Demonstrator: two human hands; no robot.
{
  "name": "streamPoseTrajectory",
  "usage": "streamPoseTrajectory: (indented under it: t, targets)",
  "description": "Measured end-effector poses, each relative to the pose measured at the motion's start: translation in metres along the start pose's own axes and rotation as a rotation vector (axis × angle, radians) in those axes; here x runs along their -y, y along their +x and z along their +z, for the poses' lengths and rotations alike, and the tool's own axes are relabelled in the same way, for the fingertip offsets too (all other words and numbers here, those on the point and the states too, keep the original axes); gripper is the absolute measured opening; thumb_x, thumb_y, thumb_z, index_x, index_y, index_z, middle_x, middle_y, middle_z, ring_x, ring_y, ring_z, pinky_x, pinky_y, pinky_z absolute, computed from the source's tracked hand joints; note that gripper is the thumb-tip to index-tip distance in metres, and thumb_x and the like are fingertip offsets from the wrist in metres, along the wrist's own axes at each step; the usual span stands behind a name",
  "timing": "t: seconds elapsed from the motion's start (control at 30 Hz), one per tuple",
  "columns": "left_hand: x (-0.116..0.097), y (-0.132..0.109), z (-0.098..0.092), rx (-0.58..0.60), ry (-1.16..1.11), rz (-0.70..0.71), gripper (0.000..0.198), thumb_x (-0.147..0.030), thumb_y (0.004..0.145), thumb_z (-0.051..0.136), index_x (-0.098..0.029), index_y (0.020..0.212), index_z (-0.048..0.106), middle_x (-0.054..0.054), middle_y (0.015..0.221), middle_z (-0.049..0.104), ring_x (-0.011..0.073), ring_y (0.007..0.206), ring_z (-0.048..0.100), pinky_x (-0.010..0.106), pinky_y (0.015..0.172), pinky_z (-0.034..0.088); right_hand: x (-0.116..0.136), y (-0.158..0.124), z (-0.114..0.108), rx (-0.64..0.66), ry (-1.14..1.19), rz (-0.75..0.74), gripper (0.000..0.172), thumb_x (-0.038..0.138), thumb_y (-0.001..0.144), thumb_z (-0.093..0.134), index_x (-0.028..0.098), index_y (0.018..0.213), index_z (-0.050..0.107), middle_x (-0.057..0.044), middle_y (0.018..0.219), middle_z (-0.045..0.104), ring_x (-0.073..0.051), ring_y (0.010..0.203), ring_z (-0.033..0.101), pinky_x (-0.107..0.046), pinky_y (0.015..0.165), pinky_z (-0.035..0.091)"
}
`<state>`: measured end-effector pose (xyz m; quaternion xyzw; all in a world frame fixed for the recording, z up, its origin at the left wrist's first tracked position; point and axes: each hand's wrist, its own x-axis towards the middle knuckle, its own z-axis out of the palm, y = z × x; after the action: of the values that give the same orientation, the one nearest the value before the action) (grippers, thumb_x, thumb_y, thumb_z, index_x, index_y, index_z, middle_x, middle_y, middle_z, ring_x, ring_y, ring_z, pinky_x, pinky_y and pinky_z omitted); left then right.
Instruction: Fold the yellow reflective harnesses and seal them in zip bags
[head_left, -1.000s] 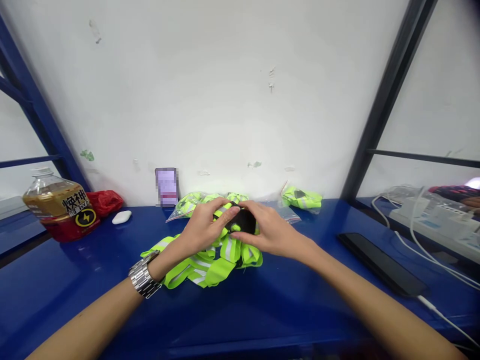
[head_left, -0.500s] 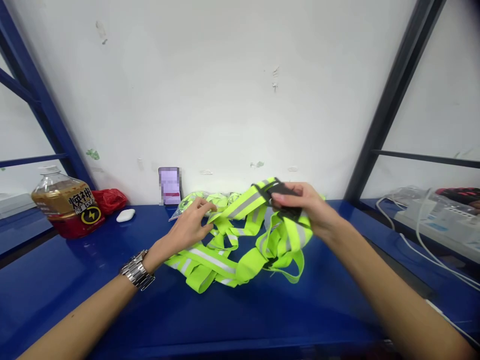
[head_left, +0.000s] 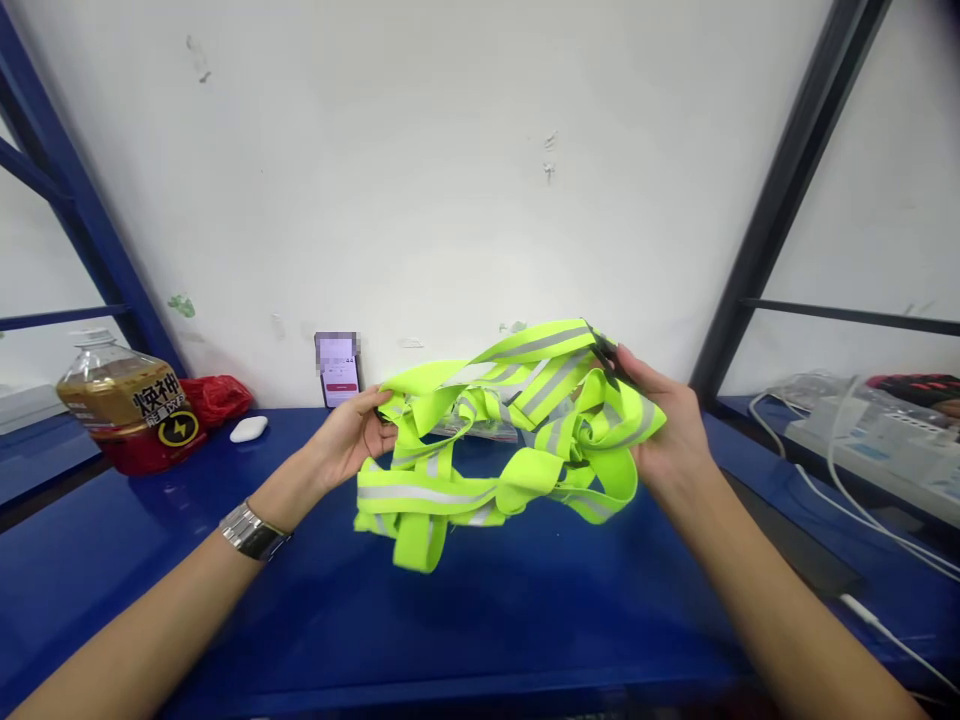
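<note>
Above the table (head_left: 225, 600), both hands (head_left: 352, 440) pinch the vest (head_left: 510, 440) — stretched left-right.

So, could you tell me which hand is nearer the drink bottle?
Left. The left hand holds the yellow straps right of the bottle; the right hand holds their other end, farther away.

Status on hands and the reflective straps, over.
Left hand grips straps at left end. Right hand grips right end, by black buckle. Straps spread between hands over table. Nothing in the way.
</note>
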<state>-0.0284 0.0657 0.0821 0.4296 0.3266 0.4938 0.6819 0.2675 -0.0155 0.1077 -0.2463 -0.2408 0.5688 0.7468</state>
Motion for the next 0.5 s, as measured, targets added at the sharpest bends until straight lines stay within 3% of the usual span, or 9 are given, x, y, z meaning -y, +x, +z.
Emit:
streamPoseTrajectory:
  t: [0.1, 0.2, 0.3, 0.37, 0.5]
  targets:
    - [-0.018, -0.015, 0.001, 0.044, -0.053, 0.096, 0.024, -0.007, 0.091, 0.036, -0.012, 0.089, 0.06, 0.006, 0.071, 0.068, 0.0139, 0.054, 0.064, 0.024, 0.053, 0.055, 0.002, 0.008, -0.014, -0.108, -0.059, -0.014, 0.01, 0.012, 0.082, 0.059, 0.015, 0.084, 0.068, 0.0, 0.064, 0.067, -0.012, 0.053, 0.063, -0.02, 0.055, 0.057]
    - [-0.028, -0.032, -0.002, 0.263, 0.049, 0.155, 0.035, -0.017, 0.095, 0.037, -0.014, 0.067, 0.058, 0.0, 0.037, 0.049, 0.0136, 0.043, 0.055, 0.024, 0.053, 0.051, 0.005, 0.018, -0.032, -0.131, -0.175, 0.034, 0.012, 0.009, 0.079, 0.061, 0.012, 0.086, 0.069, -0.002, 0.064, 0.067, -0.012, 0.051, 0.062, -0.02, 0.052, 0.056]
    - [-0.023, -0.034, -0.01, 0.436, 0.312, 0.092, 0.038, -0.028, 0.092, 0.05, -0.016, 0.056, 0.056, -0.002, 0.026, 0.037, 0.0122, 0.035, 0.045, 0.025, 0.051, 0.046, 0.009, 0.019, -0.045, -0.138, -0.255, 0.094, 0.013, 0.009, 0.078, 0.06, 0.011, 0.086, 0.069, -0.004, 0.066, 0.068, -0.012, 0.05, 0.062, -0.02, 0.049, 0.055]
    - [-0.014, -0.022, -0.016, 0.377, 0.492, 0.073, 0.034, -0.034, 0.087, 0.056, -0.016, 0.059, 0.058, -0.004, 0.027, 0.034, 0.0096, 0.032, 0.036, 0.024, 0.046, 0.04, 0.011, 0.012, -0.048, -0.079, -0.286, 0.098, 0.01, 0.014, 0.077, 0.063, 0.012, 0.084, 0.069, -0.003, 0.065, 0.066, -0.011, 0.046, 0.057, -0.02, 0.045, 0.052]
    - [0.003, 0.015, -0.026, -0.023, 0.685, 0.164, 0.038, -0.048, 0.084, 0.05, -0.017, 0.064, 0.057, -0.005, 0.037, 0.032, 0.0109, 0.037, 0.035, 0.025, 0.042, 0.034, 0.006, -0.007, -0.039, 0.235, -0.328, 0.128, 0.017, 0.031, 0.073, 0.072, 0.015, 0.074, 0.066, 0.0, 0.058, 0.058, -0.009, 0.041, 0.048, -0.022, 0.041, 0.047]
